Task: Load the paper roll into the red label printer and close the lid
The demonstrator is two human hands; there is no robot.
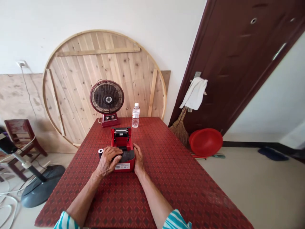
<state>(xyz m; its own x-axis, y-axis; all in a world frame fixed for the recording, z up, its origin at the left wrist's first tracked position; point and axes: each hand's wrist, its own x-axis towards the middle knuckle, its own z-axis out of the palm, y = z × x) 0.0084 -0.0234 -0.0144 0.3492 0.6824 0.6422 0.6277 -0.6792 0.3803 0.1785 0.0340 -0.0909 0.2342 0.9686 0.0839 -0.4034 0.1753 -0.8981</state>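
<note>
A red and black receipt printer [124,167] stands on the table, its lid [121,133] tipped up and back so that the roller inside shows. My left hand [109,160] is laid over the printer's left side, fingers across the black top and thumb toward the front. Against the right side rests my right hand [138,159], its fingers curved along the casing. Between them the hands hold the printer. Just beyond my left hand is a black paper roll [100,152] with a white core, partly hidden by that hand.
A red patterned cloth covers the table [171,184]. At its far edge stand a small fan [107,97] and a water bottle [135,116]. A round wooden tabletop [133,76] leans on the wall. Right of the table are a broom [179,127] and a red basin [206,142].
</note>
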